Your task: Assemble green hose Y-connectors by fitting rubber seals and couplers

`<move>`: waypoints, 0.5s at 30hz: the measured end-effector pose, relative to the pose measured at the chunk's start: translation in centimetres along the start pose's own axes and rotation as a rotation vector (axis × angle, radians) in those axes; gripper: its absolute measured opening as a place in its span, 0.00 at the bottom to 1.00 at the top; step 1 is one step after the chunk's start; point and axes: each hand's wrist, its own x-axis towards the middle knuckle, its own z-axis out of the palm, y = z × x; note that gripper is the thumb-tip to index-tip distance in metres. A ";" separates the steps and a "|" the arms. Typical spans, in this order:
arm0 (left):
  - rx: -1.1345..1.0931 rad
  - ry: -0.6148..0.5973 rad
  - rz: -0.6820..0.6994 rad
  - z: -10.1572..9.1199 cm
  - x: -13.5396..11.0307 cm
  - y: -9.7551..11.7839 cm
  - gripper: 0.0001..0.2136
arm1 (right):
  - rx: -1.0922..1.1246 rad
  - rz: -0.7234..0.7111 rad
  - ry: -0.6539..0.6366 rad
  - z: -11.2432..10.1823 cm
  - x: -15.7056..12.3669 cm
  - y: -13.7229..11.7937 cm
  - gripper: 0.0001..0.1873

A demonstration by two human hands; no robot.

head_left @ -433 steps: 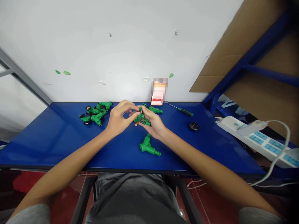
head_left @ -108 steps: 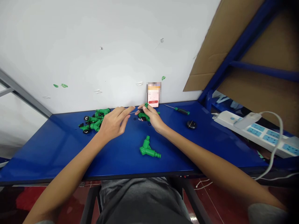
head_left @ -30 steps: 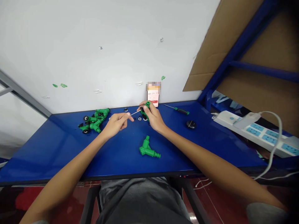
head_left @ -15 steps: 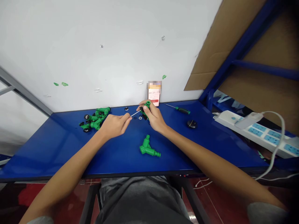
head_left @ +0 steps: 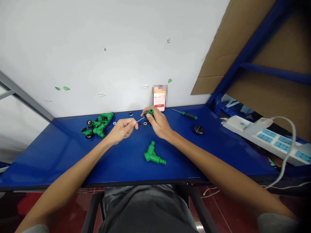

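Observation:
Pinched in my left hand is a thin metal rod; any handle is hidden by the fingers. Its far end meets a small green plastic hose fitting with black parts, which my right hand grips from the right. Fingers cover much of that fitting. Below the hands a green Y-shaped fitting lies on the blue table. Small black and white rings lie under the fitting, and a white ring sits beside my left hand.
Several green fittings with black caps are heaped at the left. A phone showing a timer leans on the wall. A screwdriver and a round black object lie right. A power strip stands beyond the table's right side.
The fitting has tilted and sits slightly lower and left in my right hand. My left hand has shifted a little, and the rod still meets the fitting.

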 end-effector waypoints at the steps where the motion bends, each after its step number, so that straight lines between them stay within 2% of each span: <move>1: 0.162 0.047 0.081 0.0 -0.1 0.0 0.23 | -0.003 0.003 0.005 0.0 0.0 0.0 0.24; 4: 0.663 0.180 0.311 0.0 -0.4 -0.3 0.17 | 0.018 0.013 0.001 0.1 0.0 -0.2 0.25; 7: 0.893 0.244 0.408 -0.1 -0.7 -0.7 0.14 | 0.099 0.031 -0.011 0.2 -0.1 -0.6 0.25; 9: 0.867 0.239 0.415 -0.2 -0.7 -0.7 0.14 | 0.155 0.015 -0.013 0.2 -0.2 -0.9 0.24; 12: 0.645 0.164 0.363 -0.2 -0.7 -0.3 0.18 | 0.156 -0.071 0.003 0.1 -0.6 -1.0 0.24; 15: 0.237 0.005 0.157 -0.2 -0.5 0.1 0.23 | 0.065 -0.156 0.011 0.0 -0.9 -0.8 0.26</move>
